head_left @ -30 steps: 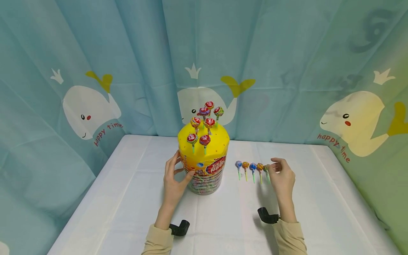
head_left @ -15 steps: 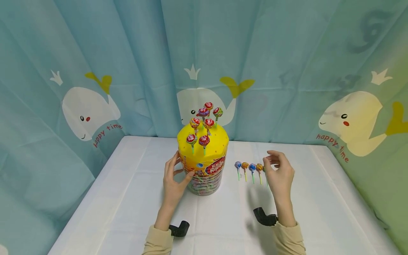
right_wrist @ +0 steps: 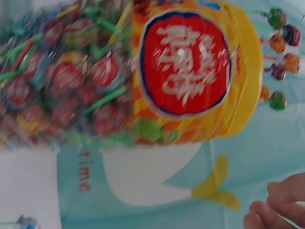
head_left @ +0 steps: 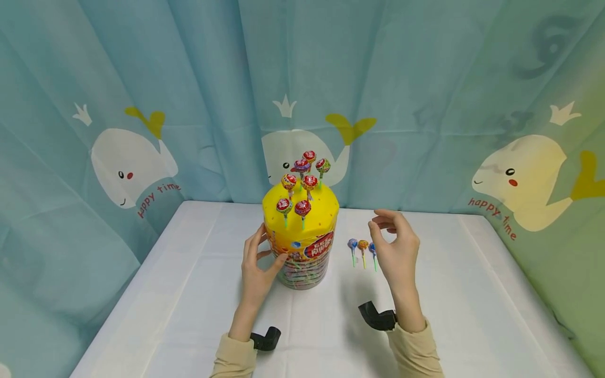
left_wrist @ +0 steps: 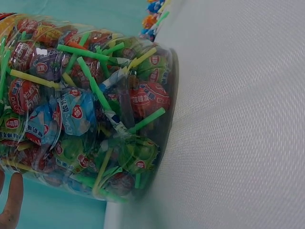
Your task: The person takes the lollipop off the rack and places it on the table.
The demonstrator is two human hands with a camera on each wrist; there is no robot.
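Note:
A tall clear tub of lollipops (head_left: pixel 302 274) with a yellow top (head_left: pixel 326 212) stands upright on the table. Several wrapped lollipops (head_left: pixel 303 208) stick up from holes in that top. My left hand (head_left: pixel 257 275) grips the tub's left side, thumb in front and fingers around the side; one fingertip (left_wrist: pixel 14 195) shows at the left wrist view's edge. To the tub's right, my right hand (head_left: pixel 398 254) is raised with bent fingers and nothing visible between them. Three lollipops (head_left: pixel 363 245) show in a row on the table beyond it; the right hand hides the row's right end.
A white cloth covers the table (head_left: pixel 198 294). Behind it hangs a blue-green curtain (head_left: pixel 203 79) printed with whales. Each wrist carries a black camera mount (head_left: pixel 376 316).
My right hand has left the green lollipop at the row's right end, rising and moving left toward the tub. My left hand stays on the tub.

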